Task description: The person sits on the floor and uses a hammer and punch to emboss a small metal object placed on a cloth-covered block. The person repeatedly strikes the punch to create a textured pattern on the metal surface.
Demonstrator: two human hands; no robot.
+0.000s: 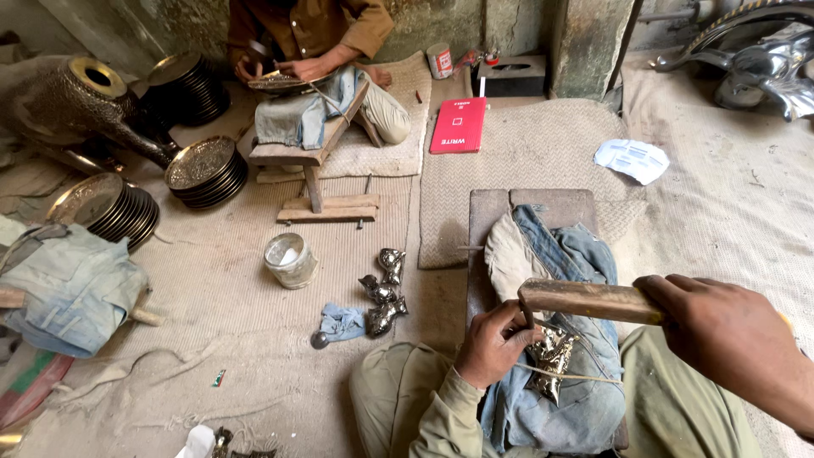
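Note:
My left hand [490, 343] presses a small shiny metal figure [551, 360] against a denim cloth [577, 280] draped over a wooden board [543, 203] in my lap. A thin cord [585, 377] crosses the figure. My right hand [721, 326] grips the wooden handle of a tool [585, 298], held level above the figure with its metal tip pointing down toward my left thumb.
Several similar metal figures [383, 293] and a blue rag [342, 322] lie on the mat to my left, beside a small tin [290, 259]. Stacks of engraved metal plates [206, 172] stand at the left. Another person [314, 51] sits opposite, working a plate. A red book [459, 125] lies beyond.

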